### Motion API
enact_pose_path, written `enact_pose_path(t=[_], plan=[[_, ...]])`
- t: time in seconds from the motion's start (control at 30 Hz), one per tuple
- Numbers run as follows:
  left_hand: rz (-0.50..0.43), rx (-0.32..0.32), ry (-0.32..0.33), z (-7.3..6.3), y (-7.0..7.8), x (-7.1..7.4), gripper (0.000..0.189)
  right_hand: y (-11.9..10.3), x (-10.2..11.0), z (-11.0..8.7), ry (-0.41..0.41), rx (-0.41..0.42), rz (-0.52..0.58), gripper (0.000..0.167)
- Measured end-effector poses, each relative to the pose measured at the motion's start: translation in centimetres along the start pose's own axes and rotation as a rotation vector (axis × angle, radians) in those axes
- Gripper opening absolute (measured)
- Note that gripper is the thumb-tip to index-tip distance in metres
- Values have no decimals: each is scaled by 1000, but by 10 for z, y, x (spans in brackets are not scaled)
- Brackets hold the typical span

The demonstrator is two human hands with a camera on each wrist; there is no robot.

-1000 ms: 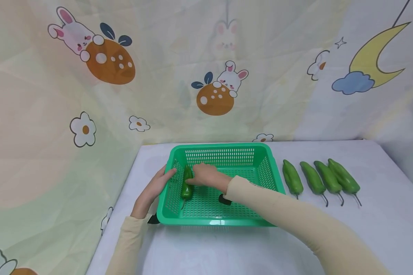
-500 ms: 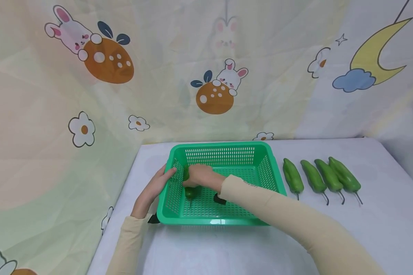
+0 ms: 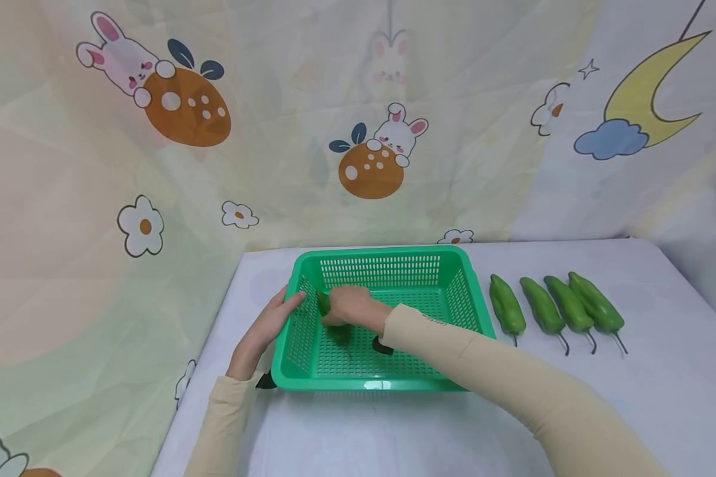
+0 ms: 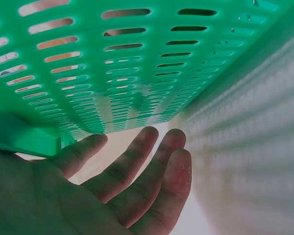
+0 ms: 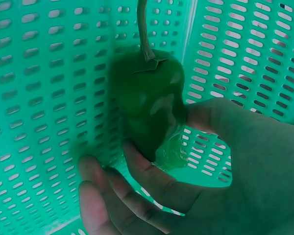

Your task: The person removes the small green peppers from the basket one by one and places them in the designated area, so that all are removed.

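Note:
In the head view, a green plastic basket (image 3: 388, 384) stands on the table. My left hand (image 3: 265, 328) holds its left rim, thumb over the edge and fingers along the outside wall. In the left wrist view those fingers (image 4: 161, 161) extend loosely beside the slotted wall. Inside the basket, my right hand (image 3: 352, 308) grips a green pepper (image 3: 339, 334) near its left end. The right wrist view shows thumb and forefinger on either side of the pepper (image 5: 149, 98), stem pointing up in that view. The hand covers part of it in the head view.
Several more green peppers (image 3: 545, 306) lie in a row on the white table (image 3: 650, 384) right of the basket, stems toward the front. A patterned cloth (image 3: 286, 132) with rabbits and flowers hangs behind and to the left.
My right hand has closed around the pepper, which has turned so that its stem end points further right. The left hand stays at the basket's rim.

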State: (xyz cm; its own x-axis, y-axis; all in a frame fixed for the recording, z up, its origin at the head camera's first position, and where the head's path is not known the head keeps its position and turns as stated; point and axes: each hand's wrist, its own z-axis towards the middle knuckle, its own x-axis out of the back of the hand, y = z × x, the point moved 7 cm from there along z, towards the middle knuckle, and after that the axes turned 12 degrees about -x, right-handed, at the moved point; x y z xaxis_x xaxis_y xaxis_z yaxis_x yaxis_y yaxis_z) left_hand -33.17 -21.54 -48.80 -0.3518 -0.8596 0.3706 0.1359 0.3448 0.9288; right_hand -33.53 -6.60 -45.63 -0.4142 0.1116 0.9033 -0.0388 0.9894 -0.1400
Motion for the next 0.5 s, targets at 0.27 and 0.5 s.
enact_pose_path(t=[0.27, 0.5], plan=[[9, -4, 5, 1, -1, 1, 64, 6, 4, -2, -5, -10, -40, 44], [19, 10, 13, 0, 0, 1, 65, 13, 9, -5, -7, -4, -50, 42]])
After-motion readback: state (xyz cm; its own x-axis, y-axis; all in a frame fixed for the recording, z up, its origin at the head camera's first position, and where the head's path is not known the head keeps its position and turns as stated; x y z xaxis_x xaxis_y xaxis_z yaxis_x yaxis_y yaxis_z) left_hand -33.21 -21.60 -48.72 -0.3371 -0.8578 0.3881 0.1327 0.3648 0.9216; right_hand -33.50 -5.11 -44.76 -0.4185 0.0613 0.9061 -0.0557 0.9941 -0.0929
